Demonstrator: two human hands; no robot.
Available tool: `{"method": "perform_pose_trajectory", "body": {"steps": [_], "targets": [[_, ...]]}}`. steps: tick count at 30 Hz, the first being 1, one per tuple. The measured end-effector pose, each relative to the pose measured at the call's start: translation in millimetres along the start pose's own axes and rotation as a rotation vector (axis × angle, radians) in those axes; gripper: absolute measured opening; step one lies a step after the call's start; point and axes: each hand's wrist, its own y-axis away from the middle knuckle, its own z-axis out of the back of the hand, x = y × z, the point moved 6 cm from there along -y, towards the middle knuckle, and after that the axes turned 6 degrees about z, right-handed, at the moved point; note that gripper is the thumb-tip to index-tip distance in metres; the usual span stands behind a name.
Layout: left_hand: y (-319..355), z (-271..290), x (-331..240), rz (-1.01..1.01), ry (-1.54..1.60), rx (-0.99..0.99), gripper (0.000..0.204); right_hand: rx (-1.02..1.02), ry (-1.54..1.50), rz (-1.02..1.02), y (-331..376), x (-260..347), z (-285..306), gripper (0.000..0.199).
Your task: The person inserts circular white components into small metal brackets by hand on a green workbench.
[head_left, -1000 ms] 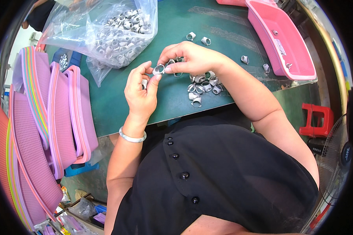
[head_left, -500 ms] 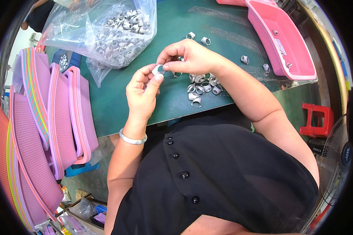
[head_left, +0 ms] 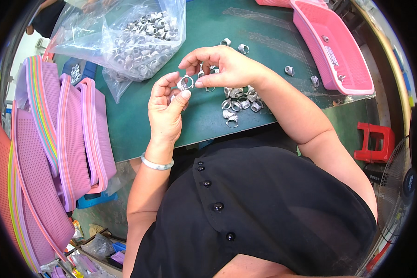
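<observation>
Bright light falls over a flat green tabletop that spreads out under the left hand and the right hand. Scuffed translucent strips cross its surface beyond the right hand. Well off to the right of both, I see a red plastic stool on a dull green floor, with a round wire-caged fan near it. Far to the left of the left hand, nested pink-and-lilac perforated plastic baskets stand in stacks; behind them shows a white surface, wall or floor, I can't tell.
</observation>
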Motion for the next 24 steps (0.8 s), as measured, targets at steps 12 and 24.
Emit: {"method": "perform_pose_trajectory", "body": {"steps": [12, 24], "targets": [[-4.2, -2.1, -2.6, 0.392, 0.552, 0.018, 0.017, 0.065, 0.724, 0.094, 3.7, -9.8, 11.1, 0.016], [-55.9, -61.8, -166.7, -0.944, -1.076, -0.195, 0.018, 0.164, 1.027, 0.059, 5.6, 2.0, -3.7, 0.031]]}}
